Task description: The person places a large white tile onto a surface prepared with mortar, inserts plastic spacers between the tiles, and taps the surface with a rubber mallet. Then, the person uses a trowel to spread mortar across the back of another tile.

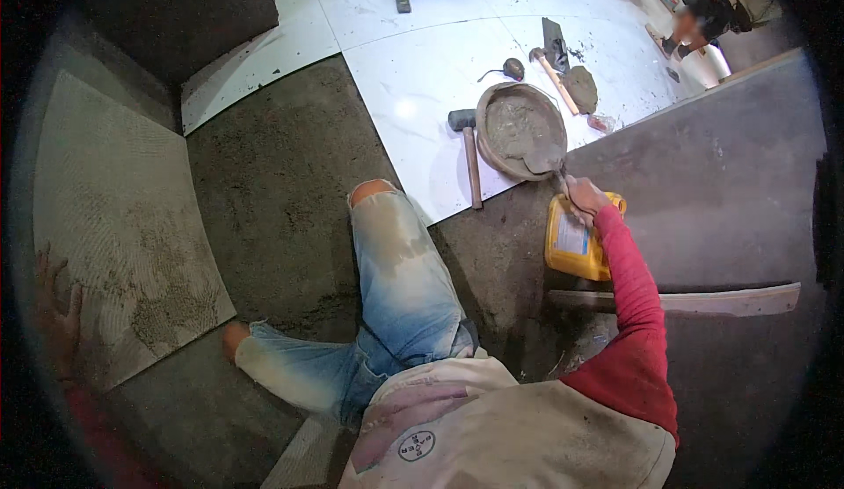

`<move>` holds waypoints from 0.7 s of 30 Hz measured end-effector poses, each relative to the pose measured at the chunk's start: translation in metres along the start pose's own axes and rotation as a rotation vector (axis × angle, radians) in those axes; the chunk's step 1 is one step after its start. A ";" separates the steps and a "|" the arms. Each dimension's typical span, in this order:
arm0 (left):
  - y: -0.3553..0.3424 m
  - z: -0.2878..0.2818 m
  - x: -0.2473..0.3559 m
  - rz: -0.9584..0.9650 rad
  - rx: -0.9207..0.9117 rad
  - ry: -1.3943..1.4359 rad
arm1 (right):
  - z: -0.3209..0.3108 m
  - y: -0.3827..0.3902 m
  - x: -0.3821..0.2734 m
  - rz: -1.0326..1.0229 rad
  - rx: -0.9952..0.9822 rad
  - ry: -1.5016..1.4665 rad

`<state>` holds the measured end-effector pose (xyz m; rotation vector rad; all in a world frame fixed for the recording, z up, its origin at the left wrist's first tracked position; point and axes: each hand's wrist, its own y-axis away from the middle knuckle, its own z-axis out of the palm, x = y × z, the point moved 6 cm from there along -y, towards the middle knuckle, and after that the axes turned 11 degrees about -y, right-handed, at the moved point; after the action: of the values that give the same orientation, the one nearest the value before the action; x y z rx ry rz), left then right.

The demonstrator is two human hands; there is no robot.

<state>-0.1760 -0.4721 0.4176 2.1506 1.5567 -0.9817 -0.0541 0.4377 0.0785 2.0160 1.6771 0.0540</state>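
My right hand (586,197) is closed round the handle of a trowel (545,158). The trowel's blade rests in wet grey mortar (519,127) inside a round basin (483,149). Just below that hand, a yellow jug (576,247) with a pale label stands on the rough floor. At the dim left rim, my left hand (60,313) lies with its fingers spread against a large tile (114,190). Ridged lines and patches of grey mortar mark that tile's face. It leans upright or slanted; which one I cannot tell.
Beside the basin are a rubber mallet (471,159), a claw hammer (556,82), a tape measure (512,69) and a dark float (555,45). They sit on white floor tiles (387,76). A long strip (730,301) lies right. Another person (703,23) crouches far right.
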 end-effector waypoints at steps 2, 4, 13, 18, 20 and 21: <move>0.001 0.000 -0.002 0.022 -0.008 -0.050 | 0.026 0.005 -0.010 0.196 -0.149 -0.447; -0.002 0.006 0.001 0.031 0.014 0.039 | 0.044 0.010 -0.005 0.504 -0.091 -0.787; 0.002 0.007 -0.005 -0.031 -0.063 -0.013 | 0.128 0.000 -0.046 0.662 0.091 -1.499; -0.004 -0.005 0.000 -0.099 -0.077 0.079 | 0.140 -0.004 -0.073 0.628 0.259 -1.623; -0.004 0.009 -0.004 -0.139 -0.112 0.089 | 0.137 0.000 -0.070 0.530 0.428 -1.651; 0.010 0.018 -0.030 -0.057 -0.085 0.021 | 0.145 -0.008 -0.081 0.507 0.409 -1.680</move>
<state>-0.1785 -0.5079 0.4236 2.0764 1.6470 -0.8954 -0.0301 0.3119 -0.0275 1.6080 0.0881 -1.4286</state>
